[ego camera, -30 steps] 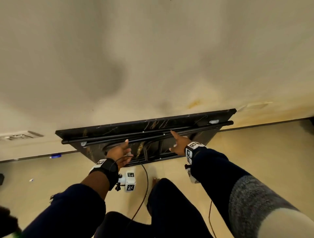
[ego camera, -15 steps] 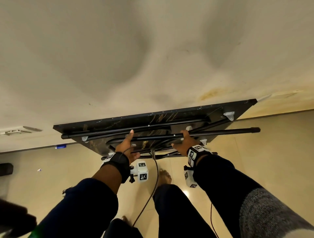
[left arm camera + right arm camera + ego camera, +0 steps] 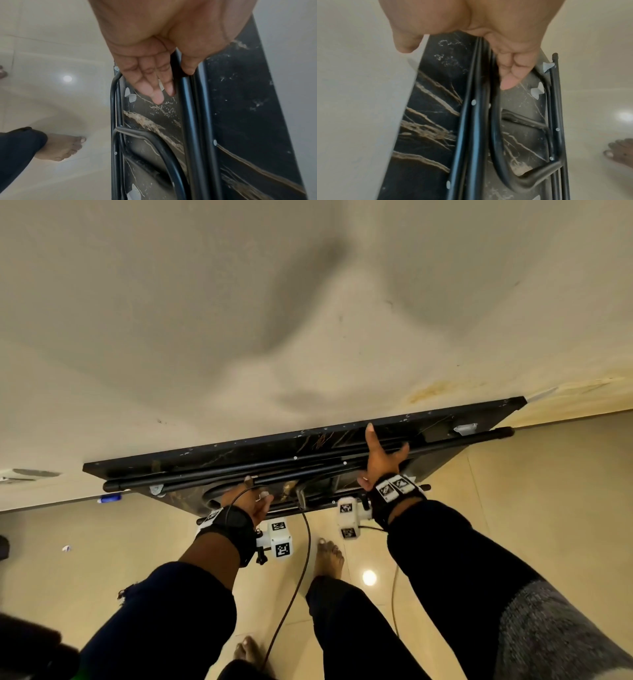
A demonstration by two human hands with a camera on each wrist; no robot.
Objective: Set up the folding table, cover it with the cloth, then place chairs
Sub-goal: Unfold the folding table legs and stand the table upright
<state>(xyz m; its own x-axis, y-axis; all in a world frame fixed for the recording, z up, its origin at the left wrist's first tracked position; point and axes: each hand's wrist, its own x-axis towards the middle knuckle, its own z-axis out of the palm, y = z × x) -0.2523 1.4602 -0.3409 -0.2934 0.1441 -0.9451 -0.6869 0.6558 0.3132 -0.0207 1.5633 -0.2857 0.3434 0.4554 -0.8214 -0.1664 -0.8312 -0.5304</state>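
Observation:
The folded table (image 3: 239, 453) leans on its long edge against the wall, its black marble-patterned underside (image 3: 240, 108) facing me. Black leg tubes (image 3: 205, 477) lie folded against it. My left hand (image 3: 253, 494) is low on the frame. In the left wrist view my left hand (image 3: 173, 83) has a tube (image 3: 188, 121) running between thumb and fingers. My right hand (image 3: 380, 460) lies spread over the upper tubes. In the right wrist view its fingers (image 3: 508, 81) reach straight behind the tubes (image 3: 476, 121), with the thumb splayed toward the wall.
The cream wall (image 3: 308, 302) stands right behind the table. My bare foot (image 3: 329, 556) and a dangling cable (image 3: 301, 559) are on the glossy tile floor just in front. A small blue object (image 3: 109, 498) lies at the skirting, left of the table.
Both hands went from reaching to holding the leg frame. The right hand then let go of its tube and now lies spread higher up. The long tube sits closer to the tabletop.

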